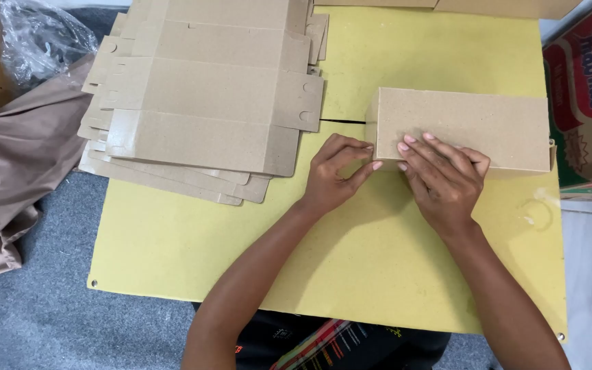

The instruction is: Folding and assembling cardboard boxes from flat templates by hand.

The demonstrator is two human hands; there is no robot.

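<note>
A folded brown cardboard box [474, 123] lies on a yellow board [200, 247], right of centre. My right hand [443, 179] rests flat on the box's near side, fingers spread toward its left end. My left hand [337, 171] is curled at the box's left end, fingertips touching the end face. Neither hand lifts the box; both press against it.
A stack of flat unfolded cardboard blanks [207, 103] covers the board's upper left. Brown fabric [15, 164] and a clear plastic bag [39, 34] lie at the left on grey carpet [35, 315]. A red and green printed carton [587, 96] stands at the right edge.
</note>
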